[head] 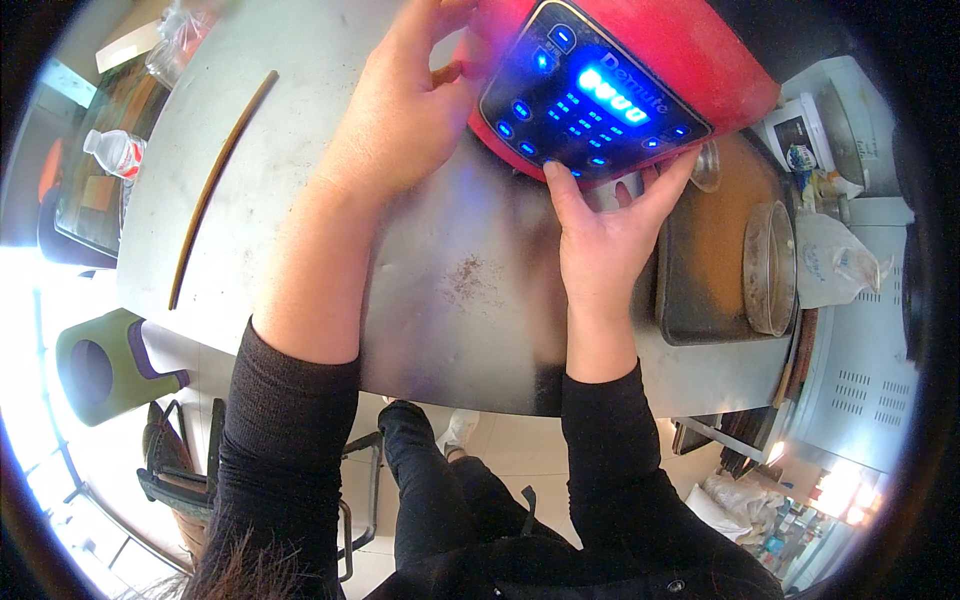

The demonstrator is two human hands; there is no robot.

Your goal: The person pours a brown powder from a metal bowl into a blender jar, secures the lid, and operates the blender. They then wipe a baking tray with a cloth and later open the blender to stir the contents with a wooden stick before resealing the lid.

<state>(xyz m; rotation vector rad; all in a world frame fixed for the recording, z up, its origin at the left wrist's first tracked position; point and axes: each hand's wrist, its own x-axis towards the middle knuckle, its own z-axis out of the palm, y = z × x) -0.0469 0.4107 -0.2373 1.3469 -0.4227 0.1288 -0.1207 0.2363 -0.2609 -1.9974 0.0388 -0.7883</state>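
A red electric appliance [720, 67], likely a stand mixer, stands at the far side of the metal table. Its black control panel [551, 97] faces me, with blue lit digits and touch keys. My right hand [611, 225] grips the lower right edge, thumb on the panel's bottom rim and fingers curled underneath. At the upper left, my left hand [409, 112] has its fingers bent against the appliance's side. Its fingertips are partly hidden, and the top of the appliance lies outside the view.
Under my forearms spreads the metal table [427, 322], with brown crumbs [472, 277] on it. A thin wooden stick [217, 180] lies left. At right, a dark tray [694, 330] holds a round metal ring [769, 270]. A green plastic stool [97, 367] stands beyond the left edge.
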